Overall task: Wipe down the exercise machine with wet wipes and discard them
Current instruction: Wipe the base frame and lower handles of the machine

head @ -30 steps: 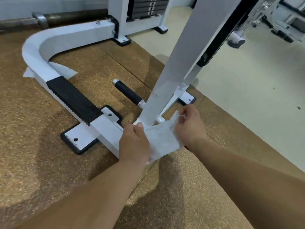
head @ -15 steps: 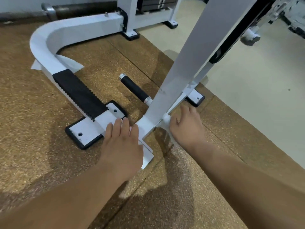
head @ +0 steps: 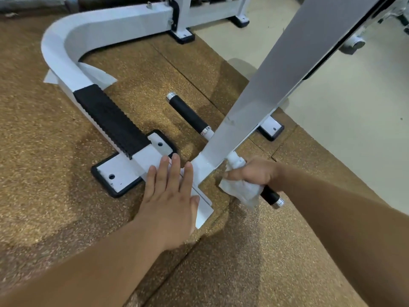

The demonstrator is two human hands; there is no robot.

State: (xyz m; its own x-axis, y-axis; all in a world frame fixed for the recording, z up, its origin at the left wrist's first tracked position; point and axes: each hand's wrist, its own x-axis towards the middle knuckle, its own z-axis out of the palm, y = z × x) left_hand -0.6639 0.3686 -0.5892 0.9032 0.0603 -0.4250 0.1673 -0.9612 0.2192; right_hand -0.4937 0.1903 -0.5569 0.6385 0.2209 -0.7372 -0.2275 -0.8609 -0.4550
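Observation:
The white exercise machine frame [head: 93, 29] curves along the floor, and a slanted white post [head: 276, 74] rises from its base. My left hand [head: 170, 196] lies flat, fingers spread, on the white base bar next to the post's foot. My right hand [head: 254, 173] grips a crumpled white wet wipe [head: 241, 191] wrapped around a black side handle [head: 271, 196] just right of the post's foot. Only the chrome-capped end of that handle shows.
A black ribbed step pad [head: 110, 120] covers the base bar. A second black handle [head: 190, 114] sticks out behind the post. A white sheet [head: 97, 74] lies under the frame's curve. Brown rubber mat [head: 55, 173] underfoot, pale floor [head: 354, 118] to the right.
A second ago both hands held the wipe stretched out in front of the post. My left hand has let go and lies flat on the base; my right hand has bunched the wipe around the handle.

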